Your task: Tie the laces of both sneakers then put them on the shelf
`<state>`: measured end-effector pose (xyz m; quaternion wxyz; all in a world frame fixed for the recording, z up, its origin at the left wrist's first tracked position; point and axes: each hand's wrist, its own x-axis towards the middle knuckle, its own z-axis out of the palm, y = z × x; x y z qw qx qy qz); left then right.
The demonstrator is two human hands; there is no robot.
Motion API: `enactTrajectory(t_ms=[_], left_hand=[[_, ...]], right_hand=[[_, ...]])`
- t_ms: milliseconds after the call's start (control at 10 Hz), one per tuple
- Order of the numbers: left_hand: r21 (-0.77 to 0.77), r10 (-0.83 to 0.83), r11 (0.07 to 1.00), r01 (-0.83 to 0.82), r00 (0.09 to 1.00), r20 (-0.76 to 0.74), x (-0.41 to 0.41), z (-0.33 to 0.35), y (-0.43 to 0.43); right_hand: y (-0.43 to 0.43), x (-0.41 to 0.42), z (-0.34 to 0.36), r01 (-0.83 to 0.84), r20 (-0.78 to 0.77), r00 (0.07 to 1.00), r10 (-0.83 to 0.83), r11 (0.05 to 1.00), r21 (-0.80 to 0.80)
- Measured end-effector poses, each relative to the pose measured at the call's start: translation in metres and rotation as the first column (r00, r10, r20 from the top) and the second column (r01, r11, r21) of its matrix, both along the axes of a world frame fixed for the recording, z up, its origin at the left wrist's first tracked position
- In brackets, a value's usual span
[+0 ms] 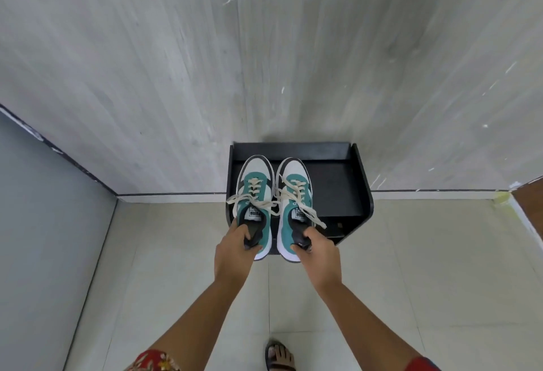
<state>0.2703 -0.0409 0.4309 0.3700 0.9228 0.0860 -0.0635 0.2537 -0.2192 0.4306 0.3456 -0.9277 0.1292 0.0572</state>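
Two teal, white and black sneakers sit side by side over the left part of a black shelf (338, 185), toes toward the wall. My left hand (235, 250) grips the heel of the left sneaker (254, 191). The heel of the right sneaker (295, 191) is pinched by my right hand (318, 251). Both heels stick out past the shelf's front edge. Cream laces lie across each shoe in loose loops and ends; whether they are knotted is unclear.
The shelf stands against a grey wood-grain wall (264, 62). A blue-grey wall (50, 224) closes the left side. Beige floor tiles (426, 268) lie below. My sandalled foot (279, 356) shows at the bottom. A brown door edge (529, 203) is at the right.
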Motion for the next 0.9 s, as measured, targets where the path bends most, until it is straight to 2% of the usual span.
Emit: enactTrajectory(t_ms=[200,600,800,900], left_hand=[[0.032,0.038,0.999,-0.037,0.998,-0.045,0.044,-0.021,-0.004],[0.08,0.018,0.997,-0.01,0.995,-0.098,0.055,-0.054,-0.007],[-0.007,-0.056,0.998,0.055,0.996,-0.065,0.052,-0.043,-0.007],[-0.066,0.031,0.997,-0.036,0.997,-0.073,0.049,-0.026,-0.005]], right_hand=[[0.004,0.046,-0.025,-0.025,-0.04,0.999,0.023,0.999,-0.046],[0.013,0.062,-0.049,-0.092,-0.053,0.995,0.086,0.988,-0.127],[0.016,0.056,-0.038,-0.091,-0.105,0.992,0.075,0.982,-0.163],[0.017,0.049,-0.023,-0.029,-0.099,0.995,0.014,0.986,-0.161]])
